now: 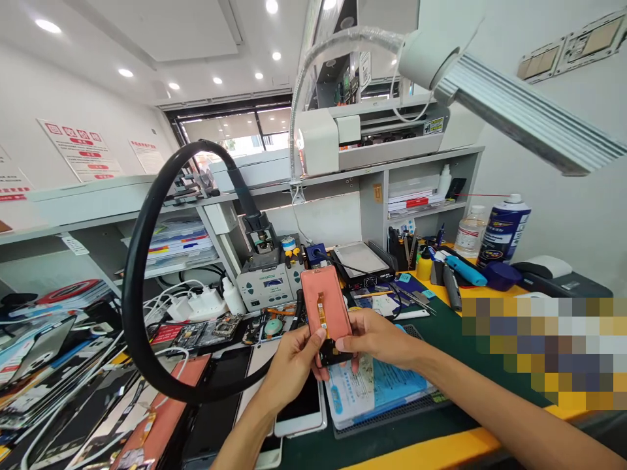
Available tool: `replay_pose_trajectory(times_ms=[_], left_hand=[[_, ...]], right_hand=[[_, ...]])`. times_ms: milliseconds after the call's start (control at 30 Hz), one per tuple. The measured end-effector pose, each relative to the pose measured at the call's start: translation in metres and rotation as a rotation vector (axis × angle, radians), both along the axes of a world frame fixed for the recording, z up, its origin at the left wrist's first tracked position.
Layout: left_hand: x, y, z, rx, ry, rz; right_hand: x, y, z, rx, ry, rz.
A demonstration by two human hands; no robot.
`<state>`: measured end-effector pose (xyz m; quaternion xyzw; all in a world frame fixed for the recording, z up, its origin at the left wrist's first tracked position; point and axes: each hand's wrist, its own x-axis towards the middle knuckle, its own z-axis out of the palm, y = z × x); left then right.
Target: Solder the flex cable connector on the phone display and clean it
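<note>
Both my hands hold up a phone display panel (326, 303) with a salmon-pink back and a thin orange-and-gold flex cable running down its middle. My left hand (294, 365) grips its lower left edge, and my right hand (375, 338) pinches its lower right edge. The panel's bottom end is black and partly hidden by my fingers. Below my hands lie a white phone (304, 411) and a blue printed booklet (372, 385) on a dark mat. Another salmon-backed panel (161, 418) lies at the lower left.
A thick black hose (142, 287) loops up at the left, near a white soldering station (264, 281). A heating plate (362, 261) sits behind the panel. Several tools and a blue spray can (504, 232) stand at right; devices and cables crowd the left.
</note>
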<state>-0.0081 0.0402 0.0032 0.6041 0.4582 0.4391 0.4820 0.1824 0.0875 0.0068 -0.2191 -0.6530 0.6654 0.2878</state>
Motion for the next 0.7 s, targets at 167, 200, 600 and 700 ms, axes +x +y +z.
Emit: replay_pose_trajectory(times_ms=[167, 200, 600, 700], left_hand=[[-0.002, -0.001, 0.002, 0.01, -0.02, -0.051], [-0.002, -0.001, 0.002, 0.012, -0.02, -0.068], [0.01, 0.002, -0.009, -0.019, -0.046, -0.016], [0.01, 0.002, -0.007, -0.018, -0.049, -0.026]], right_hand=[[-0.001, 0.0, 0.002, -0.004, 0.034, -0.021], [0.0, 0.0, 0.002, 0.007, 0.036, -0.027], [0.006, -0.001, 0.003, 0.055, 0.027, 0.045], [0.005, 0.0, 0.003, 0.05, 0.024, 0.031]])
